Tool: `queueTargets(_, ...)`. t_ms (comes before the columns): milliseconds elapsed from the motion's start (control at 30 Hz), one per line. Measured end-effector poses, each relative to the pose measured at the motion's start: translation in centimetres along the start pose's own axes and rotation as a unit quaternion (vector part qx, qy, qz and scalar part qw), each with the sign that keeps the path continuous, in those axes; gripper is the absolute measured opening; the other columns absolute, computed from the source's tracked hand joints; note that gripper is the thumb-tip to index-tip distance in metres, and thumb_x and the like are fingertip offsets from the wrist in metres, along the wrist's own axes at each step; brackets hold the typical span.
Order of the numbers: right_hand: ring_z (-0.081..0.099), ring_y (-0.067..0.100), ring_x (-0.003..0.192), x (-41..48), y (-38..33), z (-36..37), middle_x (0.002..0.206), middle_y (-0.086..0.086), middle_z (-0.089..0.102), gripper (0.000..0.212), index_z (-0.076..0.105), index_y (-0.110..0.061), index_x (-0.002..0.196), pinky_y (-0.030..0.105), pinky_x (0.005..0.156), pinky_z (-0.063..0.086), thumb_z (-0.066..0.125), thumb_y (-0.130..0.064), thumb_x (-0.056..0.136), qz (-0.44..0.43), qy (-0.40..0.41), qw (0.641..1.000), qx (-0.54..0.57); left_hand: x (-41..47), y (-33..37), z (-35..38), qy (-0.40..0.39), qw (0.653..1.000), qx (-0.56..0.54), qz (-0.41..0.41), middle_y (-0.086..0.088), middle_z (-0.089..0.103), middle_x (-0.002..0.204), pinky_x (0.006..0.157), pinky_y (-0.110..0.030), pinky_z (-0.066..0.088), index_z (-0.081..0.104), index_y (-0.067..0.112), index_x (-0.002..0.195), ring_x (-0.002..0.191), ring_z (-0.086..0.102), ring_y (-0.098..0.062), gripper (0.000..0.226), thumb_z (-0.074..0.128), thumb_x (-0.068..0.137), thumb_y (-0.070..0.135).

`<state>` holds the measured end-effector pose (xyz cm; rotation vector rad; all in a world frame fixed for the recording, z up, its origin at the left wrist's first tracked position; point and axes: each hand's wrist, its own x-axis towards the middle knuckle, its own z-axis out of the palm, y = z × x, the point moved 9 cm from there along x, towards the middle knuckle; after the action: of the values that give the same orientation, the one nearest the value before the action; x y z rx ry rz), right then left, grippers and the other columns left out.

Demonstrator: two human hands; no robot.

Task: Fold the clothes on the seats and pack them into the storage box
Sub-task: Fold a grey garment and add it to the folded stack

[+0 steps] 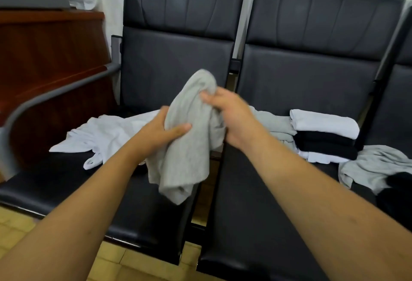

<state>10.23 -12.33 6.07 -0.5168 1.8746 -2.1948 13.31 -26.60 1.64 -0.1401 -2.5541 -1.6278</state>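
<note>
Left hand (162, 131), right hand (227, 111) grip grey garment (187, 146) — bunched, hanging.

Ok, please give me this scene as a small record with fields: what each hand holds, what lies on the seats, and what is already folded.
left hand: shut on the grey garment, gripping its lower part
right hand: shut on the same garment, near its top
garment state: bunched, held above the seats, not folded
left seat: unfolded white garment
right seat: folded stack of white and black pieces; loose grey garment beside it
storage box: not in view
</note>
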Motion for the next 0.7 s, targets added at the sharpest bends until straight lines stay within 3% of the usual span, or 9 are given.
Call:
queueTargets(100, 0.070, 0.032, 0.107, -1.2, -2.9, -4.4, 0.115, 0.017, 0.072, 0.030, 0.066, 0.000, 0.120, 0.048, 0.095, 0.056, 0.063, -0.016, 0.096, -0.002, 0.089, 0.991, 0.102, -0.8, -1.4, 2.3, -0.105, 0.993, 0.036, -0.033, 0.026, 0.070, 0.088, 0.072, -0.015, 0.049, 0.059, 0.042, 0.101, 0.079, 0.064, 0.015, 0.017, 0.067, 0.091, 0.032)
queueTargets(167, 0.071, 0.033, 0.108, -2.4, -3.9, -7.6, 0.118, 0.018, 0.072, 0.036, 0.066, 0.001, 0.123, 0.049, 0.096, 0.056, 0.063, -0.020, 0.095, 0.005, 0.128, 0.986, 0.110, -1.1, -1.5, 3.4, -0.125, 0.991, -0.041, -0.030, 0.012, 0.075, 0.103, 0.089, -0.035, 0.054, 0.069, 0.027, 0.109, 0.095, 0.071, -0.005, 0.020, 0.069, 0.090, 0.027)
queueTargets(233, 0.072, 0.032, 0.105, -3.6, -3.7, -11.0, 0.115, 0.017, 0.073, 0.035, 0.068, 0.000, 0.121, 0.049, 0.094, 0.057, 0.064, -0.021, 0.094, 0.020, 0.164, 0.982, 0.088, -1.2, -0.8, 4.5, -0.130, 0.974, -0.182, -0.035, -0.008, 0.072, 0.117, 0.098, -0.046, 0.052, 0.065, 0.013, 0.122, 0.111, 0.067, -0.028, 0.034, 0.064, 0.090, 0.026)
queueTargets(300, 0.073, 0.030, 0.102, -5.6, -2.9, -14.6, 0.110, 0.014, 0.075, 0.032, 0.069, -0.002, 0.118, 0.046, 0.092, 0.057, 0.066, -0.021, 0.092, 0.041, 0.211, 0.975, 0.048, -1.3, 0.8, 6.3, -0.142, 0.950, -0.276, -0.028, -0.014, 0.068, 0.123, 0.095, -0.045, 0.055, 0.059, 0.008, 0.129, 0.115, 0.064, -0.032, 0.039, 0.055, 0.094, 0.023)
queueTargets(400, 0.073, 0.027, 0.100, -8.8, -0.3, -19.1, 0.103, 0.010, 0.077, 0.025, 0.071, -0.002, 0.109, 0.042, 0.094, 0.056, 0.064, -0.021, 0.094, 0.097, 0.234, 0.964, -0.075, -1.2, 2.9, 9.0, -0.156, 0.936, -0.314, -0.006, -0.021, 0.065, 0.123, 0.096, -0.045, 0.054, 0.059, 0.008, 0.128, 0.111, 0.062, -0.032, 0.035, 0.055, 0.096, 0.020)
queueTargets(500, 0.066, 0.028, 0.077, -11.5, 2.8, -21.8, 0.078, 0.012, 0.071, 0.023, 0.068, -0.002, 0.086, 0.039, 0.072, 0.052, 0.068, -0.024, 0.090, 0.153, 0.225, 0.908, -0.319, -1.6, 4.0, 11.8, -0.151, 0.942, -0.301, -0.004, -0.010, 0.071, 0.120, 0.098, -0.036, 0.054, 0.063, 0.011, 0.124, 0.114, 0.066, -0.022, 0.027, 0.056, 0.098, 0.012)
queueTargets(567, 0.067, 0.024, 0.091, -12.4, 4.6, -21.5, 0.098, 0.010, 0.071, 0.030, 0.064, -0.013, 0.108, 0.041, 0.081, 0.053, 0.070, -0.032, 0.085, 0.141, 0.189, 0.879, -0.414, -2.2, 4.3, 14.1, -0.162, 0.957, -0.243, 0.002, -0.004, 0.073, 0.117, 0.100, -0.037, 0.052, 0.066, 0.014, 0.121, 0.112, 0.067, -0.019, 0.026, 0.061, 0.096, 0.013)
queueTargets(633, 0.056, 0.012, 0.124, -13.2, 5.5, -19.7, 0.136, 0.001, 0.058, 0.055, 0.049, -0.028, 0.141, 0.037, 0.107, 0.046, 0.069, -0.025, 0.089, 0.078, 0.126, 0.911, -0.386, -2.5, 4.6, 16.8, -0.193, 0.963, -0.188, 0.012, -0.010, 0.072, 0.113, 0.102, -0.047, 0.050, 0.068, 0.011, 0.116, 0.111, 0.067, -0.025, 0.025, 0.068, 0.092, 0.020)
queueTargets(700, 0.055, 0.006, 0.128, -13.9, 6.1, -17.0, 0.140, -0.007, 0.057, 0.054, 0.048, -0.032, 0.142, 0.036, 0.110, 0.045, 0.065, -0.011, 0.095, 0.044, 0.041, 0.954, -0.294, -2.7, 4.8, 18.5, -0.210, 0.965, -0.154, 0.024, -0.024, 0.066, 0.108, 0.101, -0.056, 0.048, 0.064, 0.001, 0.110, 0.103, 0.066, -0.034, 0.034, 0.069, 0.087, 0.027)
